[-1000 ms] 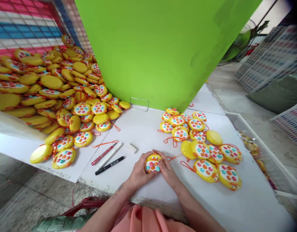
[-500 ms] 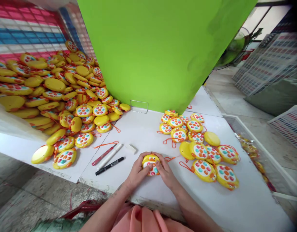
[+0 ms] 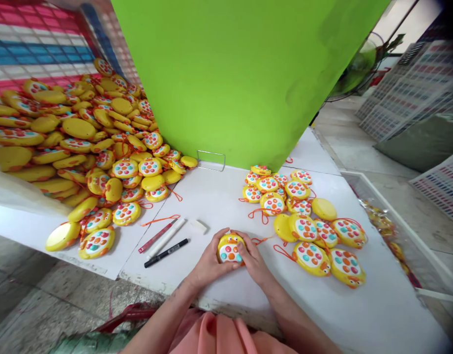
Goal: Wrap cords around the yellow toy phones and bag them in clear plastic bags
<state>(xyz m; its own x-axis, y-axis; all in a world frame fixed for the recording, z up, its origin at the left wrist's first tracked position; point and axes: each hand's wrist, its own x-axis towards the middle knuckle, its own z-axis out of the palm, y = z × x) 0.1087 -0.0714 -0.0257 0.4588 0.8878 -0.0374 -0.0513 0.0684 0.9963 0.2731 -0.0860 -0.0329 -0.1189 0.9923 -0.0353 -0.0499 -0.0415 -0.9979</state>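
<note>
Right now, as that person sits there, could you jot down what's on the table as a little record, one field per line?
Held: toy, yellow, duck-faced, spotted side toward the camera
Left hand: grips the toy's left side
Right hand: grips its right side
Nearby: black pen, white pen, red pen, white block
Left: large heap of similar toys
Right: smaller group, some with orange cords
Beyond: green board

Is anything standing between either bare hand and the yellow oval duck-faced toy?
Nothing visible: the left hand and right hand both hold the yellow oval duck-faced toy directly. The slim black pen lies apart, off to the left.
</note>
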